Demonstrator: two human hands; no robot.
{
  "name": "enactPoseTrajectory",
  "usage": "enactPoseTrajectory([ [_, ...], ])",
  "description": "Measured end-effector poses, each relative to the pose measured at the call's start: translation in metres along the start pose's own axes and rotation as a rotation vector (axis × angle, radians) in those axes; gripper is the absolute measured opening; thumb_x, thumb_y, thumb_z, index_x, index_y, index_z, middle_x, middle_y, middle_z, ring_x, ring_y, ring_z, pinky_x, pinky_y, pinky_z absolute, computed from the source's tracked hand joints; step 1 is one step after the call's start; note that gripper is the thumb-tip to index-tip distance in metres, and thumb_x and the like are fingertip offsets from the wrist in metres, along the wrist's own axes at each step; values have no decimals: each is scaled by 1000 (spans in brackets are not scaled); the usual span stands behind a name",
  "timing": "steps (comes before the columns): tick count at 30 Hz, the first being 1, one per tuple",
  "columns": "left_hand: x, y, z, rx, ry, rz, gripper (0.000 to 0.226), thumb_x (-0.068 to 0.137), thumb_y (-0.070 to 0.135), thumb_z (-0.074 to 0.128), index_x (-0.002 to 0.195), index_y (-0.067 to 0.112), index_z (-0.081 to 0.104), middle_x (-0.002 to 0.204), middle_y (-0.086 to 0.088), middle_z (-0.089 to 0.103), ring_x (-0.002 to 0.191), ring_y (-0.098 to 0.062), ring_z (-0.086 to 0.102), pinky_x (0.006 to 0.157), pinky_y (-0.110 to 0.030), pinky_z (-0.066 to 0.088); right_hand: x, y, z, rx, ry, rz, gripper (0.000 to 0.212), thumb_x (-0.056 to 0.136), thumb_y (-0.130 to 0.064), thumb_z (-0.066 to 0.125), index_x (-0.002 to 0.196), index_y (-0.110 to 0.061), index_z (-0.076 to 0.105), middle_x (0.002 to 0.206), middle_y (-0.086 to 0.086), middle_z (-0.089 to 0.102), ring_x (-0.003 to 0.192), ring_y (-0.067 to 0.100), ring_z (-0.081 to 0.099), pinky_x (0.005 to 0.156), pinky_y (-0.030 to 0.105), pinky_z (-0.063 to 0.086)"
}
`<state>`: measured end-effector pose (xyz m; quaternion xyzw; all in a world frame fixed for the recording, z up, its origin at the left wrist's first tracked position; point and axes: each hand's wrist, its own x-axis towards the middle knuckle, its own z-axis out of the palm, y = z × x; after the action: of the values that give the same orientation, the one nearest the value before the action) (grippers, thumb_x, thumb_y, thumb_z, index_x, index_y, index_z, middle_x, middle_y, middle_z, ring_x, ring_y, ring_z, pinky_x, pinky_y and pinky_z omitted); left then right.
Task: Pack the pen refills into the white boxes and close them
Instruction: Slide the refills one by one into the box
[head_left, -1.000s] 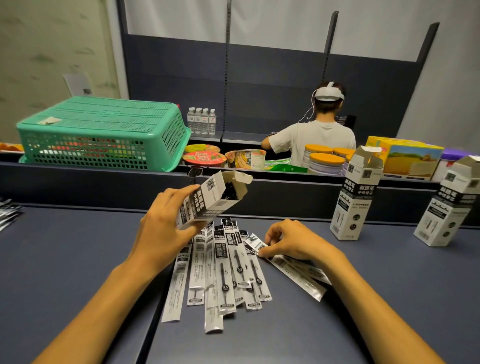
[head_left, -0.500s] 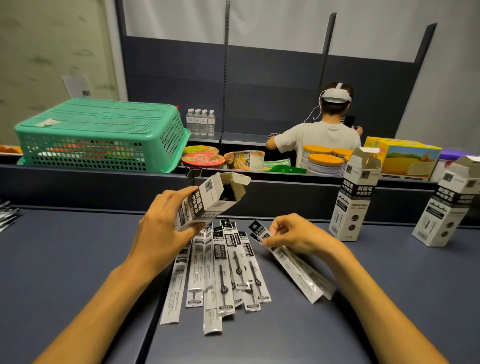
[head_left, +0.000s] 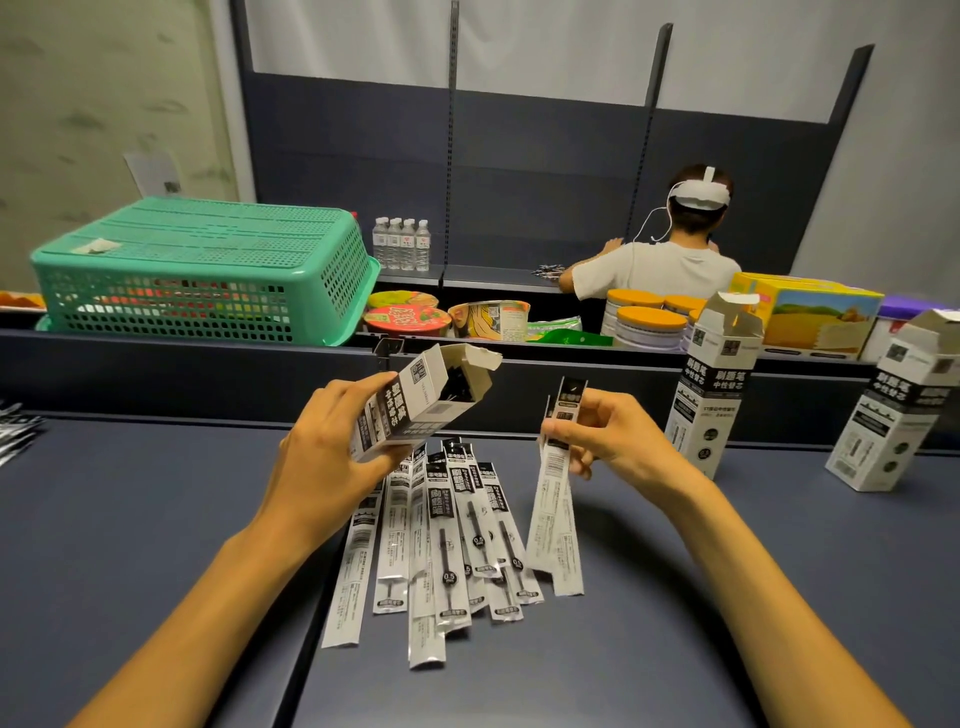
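gripping tilted box (head_left: 415, 410) mouth up-right in left hand (head_left: 332, 457), right hand (head_left: 608, 436) pinching upright refills (head_left: 556, 499)

1. Bare dark table (head_left: 130, 519) lies open left of the pile of refill packets (head_left: 441, 535).
2. Two upright white boxes (head_left: 714, 384) (head_left: 893, 410) block the far right.
3. A raised ledge (head_left: 208, 364) closes the back.

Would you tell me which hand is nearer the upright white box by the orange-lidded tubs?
Right. The right hand is just beside the upright white box; the left hand is farther off.
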<state>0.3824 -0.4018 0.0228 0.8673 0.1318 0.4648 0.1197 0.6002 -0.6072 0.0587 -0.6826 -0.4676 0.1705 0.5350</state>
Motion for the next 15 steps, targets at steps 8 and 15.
enactPoseTrajectory([
  [8, 0, 0, 0, -23, 4, -8, 73, 74, 28, 81, 137, 29, 44, 118, 4, 57, 106, -13, 53, 79, -40, 54, -12, -29, -5, 390, 242, -168, 25, 75, -25, 72, 91, -6, 67, 88, 14, 75, 63, 23, 64, 53, 23, 53],
  [15, 1, -1, 1, -11, 4, -12, 72, 75, 30, 80, 137, 29, 44, 116, 4, 57, 105, -14, 53, 79, -41, 54, -24, -60, -2, 607, 416, -358, 23, 77, -26, 67, 91, -8, 63, 82, 2, 75, 57, 12, 67, 55, 23, 56],
])
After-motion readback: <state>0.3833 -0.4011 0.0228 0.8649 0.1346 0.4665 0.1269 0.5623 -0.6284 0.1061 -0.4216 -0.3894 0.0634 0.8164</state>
